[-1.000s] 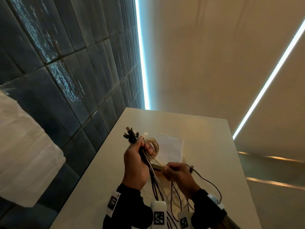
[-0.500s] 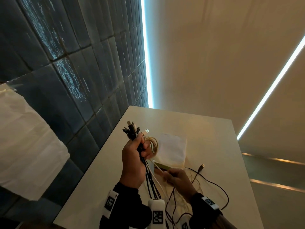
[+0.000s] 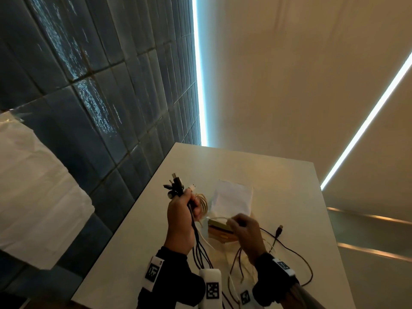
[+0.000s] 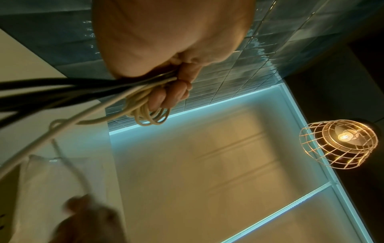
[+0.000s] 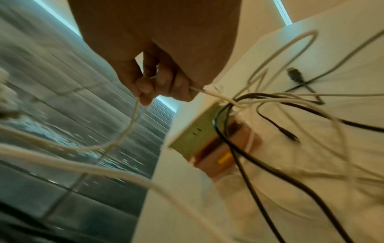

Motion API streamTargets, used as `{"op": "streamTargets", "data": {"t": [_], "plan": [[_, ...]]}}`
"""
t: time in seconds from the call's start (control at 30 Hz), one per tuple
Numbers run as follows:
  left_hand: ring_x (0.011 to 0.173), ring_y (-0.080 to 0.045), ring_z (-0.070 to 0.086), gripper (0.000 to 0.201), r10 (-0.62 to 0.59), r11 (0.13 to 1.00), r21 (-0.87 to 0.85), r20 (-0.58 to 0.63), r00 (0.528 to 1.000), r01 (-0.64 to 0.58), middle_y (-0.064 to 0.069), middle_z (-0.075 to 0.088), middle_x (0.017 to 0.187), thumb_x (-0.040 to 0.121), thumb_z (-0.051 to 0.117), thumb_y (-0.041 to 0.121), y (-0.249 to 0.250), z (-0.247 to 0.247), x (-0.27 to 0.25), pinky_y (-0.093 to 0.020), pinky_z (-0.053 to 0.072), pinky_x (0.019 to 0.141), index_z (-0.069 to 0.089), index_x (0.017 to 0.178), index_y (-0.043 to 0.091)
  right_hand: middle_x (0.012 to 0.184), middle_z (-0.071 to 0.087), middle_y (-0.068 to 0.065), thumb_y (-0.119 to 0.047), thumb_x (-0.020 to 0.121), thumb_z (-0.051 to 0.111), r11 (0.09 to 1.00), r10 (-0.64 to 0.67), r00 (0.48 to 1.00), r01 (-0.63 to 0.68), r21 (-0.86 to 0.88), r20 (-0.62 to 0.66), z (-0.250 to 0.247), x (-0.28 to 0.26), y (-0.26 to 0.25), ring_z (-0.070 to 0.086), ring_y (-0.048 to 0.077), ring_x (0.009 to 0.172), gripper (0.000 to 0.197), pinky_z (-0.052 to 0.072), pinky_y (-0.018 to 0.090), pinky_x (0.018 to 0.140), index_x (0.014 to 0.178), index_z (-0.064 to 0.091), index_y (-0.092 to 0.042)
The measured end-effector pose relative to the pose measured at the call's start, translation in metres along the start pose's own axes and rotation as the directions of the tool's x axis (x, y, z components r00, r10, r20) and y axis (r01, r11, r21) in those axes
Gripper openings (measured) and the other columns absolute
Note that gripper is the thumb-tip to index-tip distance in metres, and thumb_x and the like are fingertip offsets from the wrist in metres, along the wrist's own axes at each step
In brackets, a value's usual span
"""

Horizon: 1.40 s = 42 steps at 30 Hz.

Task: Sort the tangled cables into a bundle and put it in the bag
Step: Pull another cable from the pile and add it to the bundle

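My left hand (image 3: 181, 210) (image 4: 166, 85) grips a bundle of black and white cables (image 3: 176, 186), plug ends sticking up above the fist, with a cream coil (image 3: 203, 205) (image 4: 149, 113) looped over its fingers. My right hand (image 3: 242, 226) (image 5: 158, 87) pinches one thin white cable (image 5: 129, 125) that runs back to the coil. Loose black and white cables (image 3: 287, 248) (image 5: 270, 115) trail over the white table (image 3: 278, 175). A clear plastic bag (image 3: 233, 198) lies flat beyond my hands.
A small brown and green box (image 3: 219, 230) (image 5: 207, 143) sits on the table under the cables. A dark tiled wall (image 3: 100, 97) runs along the left edge. A wire-cage lamp (image 4: 338, 143) hangs overhead. White cloth (image 3: 33, 186) is at far left.
My right hand has risen a little toward the bag, drawing the white cable up. The black plug on the table now lies further right of it. The left hand keeps its grip.
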<state>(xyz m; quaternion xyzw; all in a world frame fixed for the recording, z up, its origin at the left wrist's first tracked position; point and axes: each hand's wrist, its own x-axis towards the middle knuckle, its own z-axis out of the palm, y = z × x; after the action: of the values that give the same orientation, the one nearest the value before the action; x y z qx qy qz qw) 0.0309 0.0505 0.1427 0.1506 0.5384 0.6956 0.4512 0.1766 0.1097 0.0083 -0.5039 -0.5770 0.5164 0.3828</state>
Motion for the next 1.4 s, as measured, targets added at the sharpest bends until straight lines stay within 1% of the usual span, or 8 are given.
{"op": "streamTargets", "data": {"t": [0.13,0.3,0.4,0.53,0.73,0.87,1.23,1.4], "plan": [[0.051,-0.020,0.048,0.032,-0.111,0.992,-0.062,-0.028,0.993,0.110,-0.007,0.054,0.055,0.101,0.042,0.012,-0.009,0.008,-0.002,-0.031,0.038,0.058,0.044,0.068,0.010,0.061,0.056,-0.005,-0.010,0.088,0.066,0.966,-0.157,0.987,0.148,0.213,0.024,-0.002,-0.005,-0.057,0.047,0.009,0.057,0.013,0.040,0.023,0.056,0.076,0.065,-0.006],[0.069,-0.026,0.059,0.028,-0.138,0.990,0.009,-0.016,0.990,0.138,-0.013,0.068,0.071,0.100,0.043,0.015,-0.013,0.012,-0.004,-0.036,0.045,0.069,0.057,0.080,0.004,0.064,0.063,-0.009,-0.004,0.089,0.065,0.914,-0.297,0.934,0.218,0.342,0.197,-0.004,-0.023,-0.095,0.049,0.010,0.058,0.010,0.040,0.020,0.055,0.078,0.065,-0.003],[0.073,-0.027,0.059,0.022,-0.166,0.970,-0.166,0.081,0.983,0.177,-0.018,0.065,0.080,0.101,0.041,0.015,-0.005,0.015,-0.005,-0.037,0.048,0.071,0.053,0.084,0.005,0.069,0.062,0.005,-0.003,0.086,0.067,0.923,-0.291,0.910,0.185,0.339,0.296,-0.002,-0.025,-0.089,0.050,0.019,0.063,0.011,0.040,0.031,0.057,0.076,0.068,-0.004],[0.060,-0.021,0.053,0.027,-0.130,0.913,-0.371,0.136,0.982,0.172,-0.010,0.052,0.070,0.100,0.042,0.014,0.001,0.011,0.000,-0.033,0.045,0.067,0.044,0.072,0.012,0.066,0.059,0.009,-0.010,0.085,0.067,0.935,-0.249,0.903,0.129,0.332,0.351,-0.004,-0.029,-0.068,0.046,0.017,0.060,0.015,0.039,0.024,0.058,0.070,0.071,-0.011],[0.051,-0.014,0.034,0.027,-0.031,0.954,-0.289,0.170,0.985,0.080,-0.002,0.042,0.064,0.099,0.039,0.015,0.004,0.009,-0.006,-0.030,0.030,0.057,0.040,0.073,0.016,0.065,0.051,0.010,-0.018,0.090,0.063,0.969,-0.116,0.920,0.022,0.245,0.375,-0.001,-0.020,-0.038,0.042,0.013,0.060,0.023,0.036,0.020,0.059,0.071,0.074,-0.012],[0.050,-0.013,0.030,0.029,0.011,0.967,-0.252,0.196,0.981,0.039,-0.001,0.040,0.062,0.099,0.038,0.015,0.008,0.009,-0.010,-0.029,0.025,0.054,0.038,0.071,0.016,0.056,0.058,-0.010,-0.006,0.092,0.060,0.981,-0.030,0.951,-0.031,0.192,0.309,-0.002,-0.016,-0.012,0.039,0.007,0.056,0.028,0.033,0.018,0.055,0.067,0.071,-0.008],[0.048,-0.012,0.030,0.032,0.056,0.980,-0.200,0.148,0.987,-0.026,-0.001,0.040,0.060,0.099,0.039,0.014,0.018,-0.001,-0.014,-0.027,0.026,0.051,0.036,0.067,0.016,0.053,0.052,-0.010,-0.020,0.089,0.066,0.993,-0.064,0.955,0.033,0.110,0.290,0.006,-0.006,0.019,0.042,0.006,0.053,0.030,0.034,0.020,0.056,0.059,0.069,-0.017],[0.044,-0.010,0.031,0.032,0.048,0.989,-0.144,0.060,0.997,-0.039,0.001,0.040,0.058,0.099,0.039,0.015,0.026,-0.016,-0.003,-0.025,0.028,0.048,0.037,0.068,0.017,0.048,0.054,-0.015,-0.011,0.090,0.064,0.997,-0.003,0.962,0.024,-0.077,0.273,0.004,0.001,0.035,0.044,-0.002,0.051,0.037,0.036,0.020,0.059,0.055,0.066,-0.021]]}}
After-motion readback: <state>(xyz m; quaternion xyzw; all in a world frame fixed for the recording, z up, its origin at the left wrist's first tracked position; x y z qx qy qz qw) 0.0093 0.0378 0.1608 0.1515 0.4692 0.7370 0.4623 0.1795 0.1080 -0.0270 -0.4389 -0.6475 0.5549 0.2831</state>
